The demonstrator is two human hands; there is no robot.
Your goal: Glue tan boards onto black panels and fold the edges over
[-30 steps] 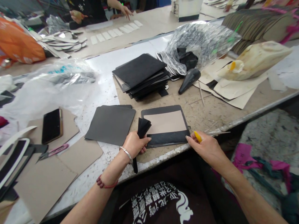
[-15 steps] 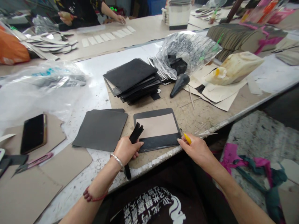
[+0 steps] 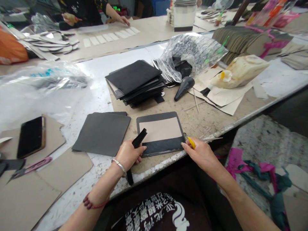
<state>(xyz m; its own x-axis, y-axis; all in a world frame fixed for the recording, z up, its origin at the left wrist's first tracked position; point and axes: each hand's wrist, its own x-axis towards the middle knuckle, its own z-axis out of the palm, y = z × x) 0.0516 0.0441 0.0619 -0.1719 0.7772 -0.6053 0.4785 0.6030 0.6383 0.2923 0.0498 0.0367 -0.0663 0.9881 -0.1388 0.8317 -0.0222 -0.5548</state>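
Observation:
A dark rectangular panel (image 3: 160, 118) with a beige patch (image 3: 163, 128) and a black band along its near side lies at the table's front edge. My left hand (image 3: 128, 154) is closed round several black strips (image 3: 139, 138), its thumb touching the panel's near left corner. At the near right corner, my right hand (image 3: 198, 152) has its thumb on the panel's edge. A yellow-ended tool (image 3: 192, 143) is held in that hand; the rest of it is mostly hidden. Left of the panel lie overlapping grey sheets (image 3: 103, 133).
Behind the panel is a stack of black panels (image 3: 134, 78). A dark cone-shaped tool (image 3: 184, 88), a plastic bag (image 3: 194, 51) and a yellowish jug (image 3: 240, 72) stand to its right. A phone (image 3: 31, 137) and a pink-handled cutter (image 3: 36, 166) lie left. Another person's hand (image 3: 124, 21) is across the table.
The strips in my left hand have come closer together at their upper ends. Both hands stay at the panel's near corners, and the view has shifted slightly.

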